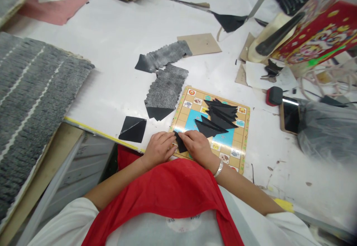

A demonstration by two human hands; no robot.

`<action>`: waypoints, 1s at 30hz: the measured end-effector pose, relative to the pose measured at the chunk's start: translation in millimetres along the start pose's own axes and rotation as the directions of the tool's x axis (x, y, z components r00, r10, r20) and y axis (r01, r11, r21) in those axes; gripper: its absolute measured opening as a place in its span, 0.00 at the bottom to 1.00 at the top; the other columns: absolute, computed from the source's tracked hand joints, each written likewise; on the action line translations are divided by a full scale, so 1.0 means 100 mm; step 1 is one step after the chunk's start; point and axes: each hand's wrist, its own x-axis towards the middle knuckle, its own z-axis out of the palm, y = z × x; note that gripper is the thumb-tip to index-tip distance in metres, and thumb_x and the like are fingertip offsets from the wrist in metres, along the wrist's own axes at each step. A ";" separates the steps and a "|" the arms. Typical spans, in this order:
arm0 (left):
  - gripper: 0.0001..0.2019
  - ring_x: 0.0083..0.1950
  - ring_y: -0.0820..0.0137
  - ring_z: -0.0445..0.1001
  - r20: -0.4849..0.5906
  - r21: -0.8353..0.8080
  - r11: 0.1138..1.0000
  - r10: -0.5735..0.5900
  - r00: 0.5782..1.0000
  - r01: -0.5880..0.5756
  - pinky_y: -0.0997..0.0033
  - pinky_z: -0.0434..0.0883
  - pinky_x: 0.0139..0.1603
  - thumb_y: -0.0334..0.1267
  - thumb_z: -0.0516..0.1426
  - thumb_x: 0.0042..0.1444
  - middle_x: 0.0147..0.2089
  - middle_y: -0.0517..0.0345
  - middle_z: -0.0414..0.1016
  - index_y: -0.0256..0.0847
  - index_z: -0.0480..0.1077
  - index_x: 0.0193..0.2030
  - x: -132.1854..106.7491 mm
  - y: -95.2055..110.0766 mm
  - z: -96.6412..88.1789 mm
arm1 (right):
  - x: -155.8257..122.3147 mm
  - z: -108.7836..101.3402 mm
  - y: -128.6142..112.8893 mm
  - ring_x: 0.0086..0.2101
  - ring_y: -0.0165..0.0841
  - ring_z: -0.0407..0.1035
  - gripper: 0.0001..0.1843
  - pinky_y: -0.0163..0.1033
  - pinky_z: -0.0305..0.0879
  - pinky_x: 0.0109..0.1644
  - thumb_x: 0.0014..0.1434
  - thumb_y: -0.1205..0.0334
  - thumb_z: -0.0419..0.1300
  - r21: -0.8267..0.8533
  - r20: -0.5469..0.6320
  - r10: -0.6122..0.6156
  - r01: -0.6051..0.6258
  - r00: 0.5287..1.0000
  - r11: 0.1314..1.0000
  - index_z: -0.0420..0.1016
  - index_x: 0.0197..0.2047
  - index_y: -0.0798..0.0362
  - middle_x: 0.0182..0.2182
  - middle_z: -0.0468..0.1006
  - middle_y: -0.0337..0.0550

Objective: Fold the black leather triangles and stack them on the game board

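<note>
Both hands meet at the near left part of a printed game board (238, 141). Between them is a small black piece (180, 145) of sheet material, partly hidden by the fingers. My left hand (159, 148) pinches its left side with curled fingers. My right hand (200, 149), with a bracelet at the wrist, presses thumb and fingers on its right edge. Beyond the right hand, several black triangular pieces (223, 114) lie overlapped on the board. A black square piece (134, 130) with a diagonal line rests left of the board.
Fanned stacks of grey-faced pieces (167, 88) lie behind the board, near a tan card (208, 44). To the right are a phone (290, 115), a red-and-black case (274, 96), a plastic bag (329, 130) and a red box (326, 34). Grey ribbed material (33, 101) covers the left.
</note>
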 end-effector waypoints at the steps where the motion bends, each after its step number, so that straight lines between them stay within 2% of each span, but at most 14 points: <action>1: 0.13 0.50 0.63 0.70 -0.007 -0.058 0.998 -0.023 1.000 0.022 0.60 0.68 0.51 0.39 0.54 0.59 0.49 0.49 0.74 0.39 0.70 0.49 0.01 -0.01 -0.01 | 0.00 0.00 0.00 0.39 0.36 0.64 0.17 0.39 0.58 0.42 0.67 0.64 0.47 -0.003 0.006 0.002 -0.002 1.000 1.000 0.71 0.54 0.54 0.40 0.74 0.49; 4: 0.12 0.49 0.65 0.70 -0.045 -0.171 0.984 -0.065 0.997 0.056 0.62 0.70 0.52 0.37 0.53 0.60 0.48 0.48 0.73 0.40 0.70 0.49 0.02 -0.02 -0.02 | 0.02 0.01 -0.01 0.39 0.36 0.64 0.17 0.39 0.59 0.42 0.67 0.64 0.47 -0.008 0.032 0.014 -0.014 0.999 1.000 0.70 0.55 0.53 0.39 0.74 0.49; 7: 0.11 0.48 0.66 0.70 -0.065 -0.171 0.982 -0.088 0.994 0.076 0.66 0.72 0.49 0.37 0.53 0.60 0.47 0.47 0.69 0.38 0.71 0.48 0.03 -0.03 -0.05 | 0.04 0.00 -0.02 0.39 0.36 0.64 0.18 0.39 0.59 0.42 0.67 0.63 0.46 -0.009 0.047 0.028 -0.027 0.998 1.000 0.71 0.54 0.54 0.39 0.74 0.49; 9: 0.13 0.46 0.67 0.70 -0.066 -0.117 0.990 -0.092 0.994 0.084 0.67 0.72 0.47 0.38 0.53 0.60 0.47 0.46 0.67 0.37 0.70 0.49 0.04 -0.05 -0.08 | 0.04 -0.01 -0.03 0.38 0.36 0.64 0.18 0.38 0.59 0.42 0.67 0.62 0.45 -0.010 0.052 0.040 -0.039 0.998 0.999 0.71 0.53 0.54 0.38 0.74 0.48; 11: 0.16 0.45 0.65 0.69 -0.039 -0.016 0.999 -0.048 0.998 0.047 0.65 0.71 0.46 0.40 0.54 0.60 0.45 0.46 0.67 0.37 0.68 0.53 0.05 -0.07 -0.10 | 0.03 0.00 -0.02 0.38 0.36 0.64 0.18 0.38 0.59 0.41 0.67 0.63 0.44 -0.013 0.058 0.044 -0.044 0.997 0.999 0.71 0.53 0.54 0.38 0.74 0.48; 14: 0.21 0.47 0.61 0.67 0.068 0.137 0.990 0.023 0.997 -0.032 0.60 0.68 0.46 0.44 0.53 0.60 0.45 0.47 0.69 0.41 0.65 0.58 0.08 -0.08 -0.11 | 0.03 0.01 -0.01 0.38 0.36 0.64 0.18 0.39 0.59 0.42 0.67 0.64 0.45 -0.023 0.070 0.036 -0.035 0.997 0.999 0.71 0.53 0.54 0.39 0.73 0.49; 17: 0.22 0.48 0.59 0.66 0.143 0.215 0.976 0.011 0.990 -0.042 0.59 0.65 0.46 0.47 0.52 0.60 0.46 0.46 0.69 0.43 0.65 0.58 0.10 -0.08 -0.10 | 0.03 0.02 -0.01 0.38 0.36 0.64 0.18 0.38 0.59 0.42 0.67 0.64 0.45 -0.028 0.064 0.023 -0.021 0.998 0.999 0.70 0.53 0.55 0.40 0.73 0.49; 26: 0.21 0.47 0.58 0.66 0.167 0.250 0.968 -0.020 0.986 -0.023 0.59 0.63 0.45 0.49 0.51 0.60 0.46 0.46 0.70 0.41 0.67 0.56 0.10 -0.07 -0.10 | 0.01 0.04 0.00 0.39 0.37 0.63 0.19 0.39 0.58 0.43 0.67 0.63 0.45 -0.049 0.061 0.022 -0.019 0.998 0.999 0.68 0.56 0.55 0.40 0.72 0.49; 30: 0.23 0.50 0.56 0.67 0.169 0.244 0.970 -0.055 0.984 0.012 0.56 0.63 0.48 0.51 0.52 0.59 0.50 0.45 0.70 0.41 0.67 0.56 0.13 -0.07 -0.12 | 0.01 0.03 -0.01 0.39 0.36 0.63 0.19 0.39 0.58 0.42 0.67 0.63 0.44 -0.051 0.083 0.026 -0.022 0.996 0.998 0.68 0.56 0.54 0.40 0.72 0.49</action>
